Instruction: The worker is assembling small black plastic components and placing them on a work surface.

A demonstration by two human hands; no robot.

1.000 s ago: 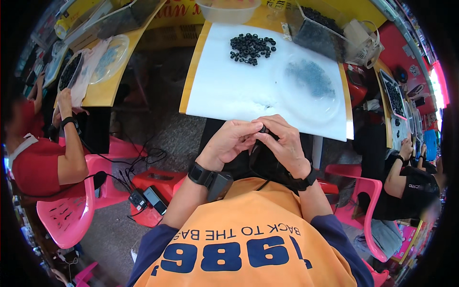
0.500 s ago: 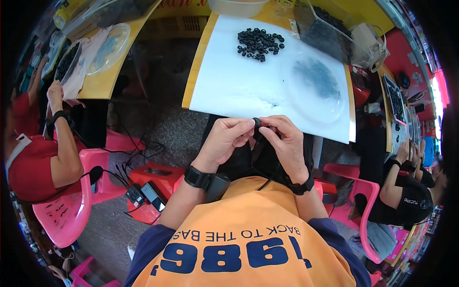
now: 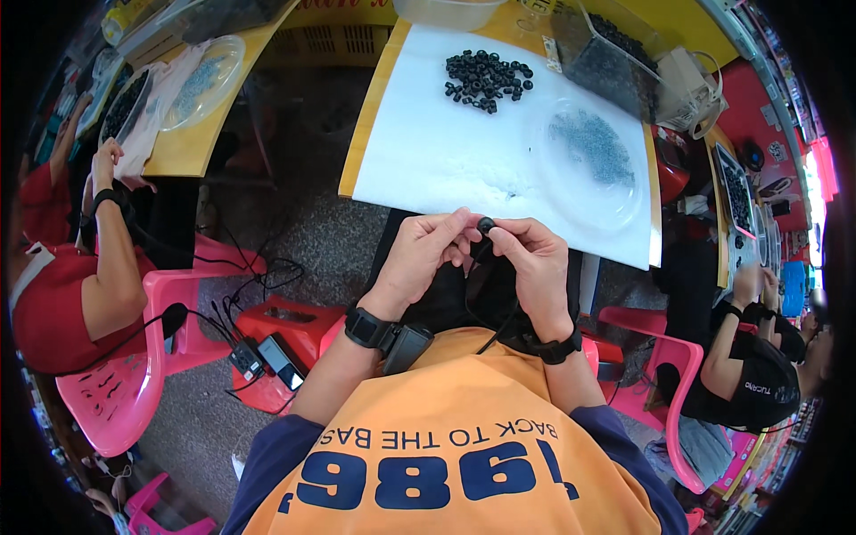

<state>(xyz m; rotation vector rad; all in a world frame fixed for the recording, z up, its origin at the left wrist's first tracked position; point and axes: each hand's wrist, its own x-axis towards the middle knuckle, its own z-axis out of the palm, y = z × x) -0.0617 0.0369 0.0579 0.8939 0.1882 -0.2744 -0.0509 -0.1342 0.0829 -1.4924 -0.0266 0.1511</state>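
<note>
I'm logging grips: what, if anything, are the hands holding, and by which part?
A small black piece, held at its right side by the right hand; the left hand is at its left side, but whether it grips cannot be told.

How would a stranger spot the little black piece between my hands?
Find the big white sheet, then look near the middle of its near edge, between your left hand and right hand. There is a small rounded black piece. Unlike the black pieces heaped on the sheet, this one is alone, in hand.
</note>
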